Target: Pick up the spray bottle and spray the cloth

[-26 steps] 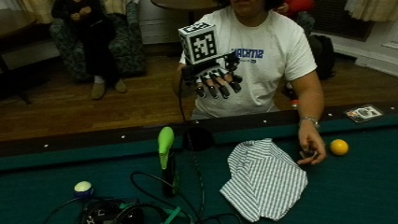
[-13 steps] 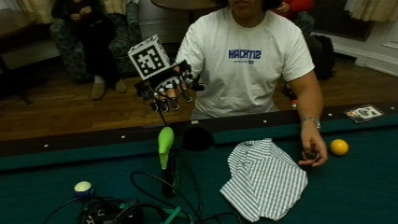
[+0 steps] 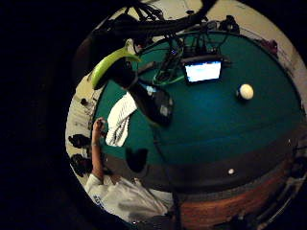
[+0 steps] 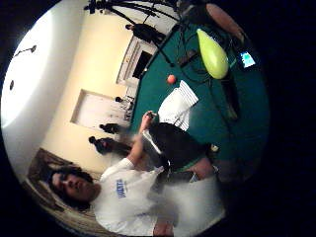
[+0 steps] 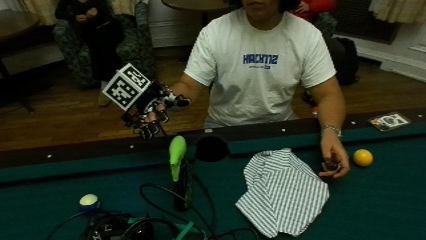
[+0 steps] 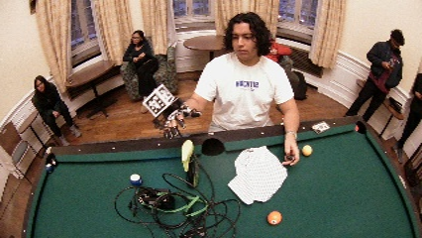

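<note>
A spray bottle [image 5: 178, 172] with a lime-green head and a dark body stands upright on the green felt, just inside the near rail. My gloved right hand [image 5: 152, 114] hangs in the air above the rail, up and to the left of the bottle. Its fingers point down, relaxed, and hold nothing. A white striped cloth [image 5: 283, 194] lies crumpled on the felt to the right of the bottle. The palm views show the bottle's green head [image 3: 109, 61] [image 4: 213, 53] close by, with the cloth [image 3: 120, 120] [image 4: 177, 104] beyond it.
The bare left hand [image 5: 333, 162] rests on the felt by the cloth, next to a yellow ball [image 5: 363, 157]. A side pocket [image 5: 212, 148] opens behind the bottle. Cables [image 5: 156, 222], a pale ball [image 5: 88, 201] and a lit screen [image 3: 203, 71] lie nearby. An orange ball [image 6: 274, 217] sits further in.
My gloved hand has come down from chest height and swung left, ending above the rail close to the bottle. Bottle, cloth and bare hand have stayed put.
</note>
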Action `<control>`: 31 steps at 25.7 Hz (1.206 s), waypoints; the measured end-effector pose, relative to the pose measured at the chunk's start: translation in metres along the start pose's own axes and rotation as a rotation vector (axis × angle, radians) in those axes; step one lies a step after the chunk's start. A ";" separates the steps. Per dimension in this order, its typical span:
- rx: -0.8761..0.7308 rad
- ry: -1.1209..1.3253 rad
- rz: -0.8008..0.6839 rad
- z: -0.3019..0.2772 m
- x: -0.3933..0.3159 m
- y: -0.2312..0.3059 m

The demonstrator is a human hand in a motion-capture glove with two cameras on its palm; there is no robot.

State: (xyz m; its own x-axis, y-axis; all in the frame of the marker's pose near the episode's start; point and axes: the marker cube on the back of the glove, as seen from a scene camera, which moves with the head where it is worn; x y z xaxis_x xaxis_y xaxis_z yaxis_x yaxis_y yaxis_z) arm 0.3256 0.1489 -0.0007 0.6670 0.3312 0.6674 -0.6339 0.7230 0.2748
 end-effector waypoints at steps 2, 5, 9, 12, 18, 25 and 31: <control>0.018 -0.059 0.020 0.003 0.010 0.000; 0.026 -0.138 0.039 0.010 0.024 0.005; 0.016 -0.225 0.056 0.024 0.039 0.012; 0.025 -0.276 0.077 0.034 0.045 0.013; 0.094 -0.380 0.133 0.054 0.056 0.006; 0.145 -0.401 0.216 0.069 0.067 -0.009; 0.245 -0.403 0.278 0.073 0.071 -0.026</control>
State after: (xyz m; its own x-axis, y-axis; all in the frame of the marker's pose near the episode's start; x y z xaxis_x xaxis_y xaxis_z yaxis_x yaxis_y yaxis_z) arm 0.3605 0.1093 0.0903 0.2888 0.1966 0.9370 -0.8697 0.4630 0.1710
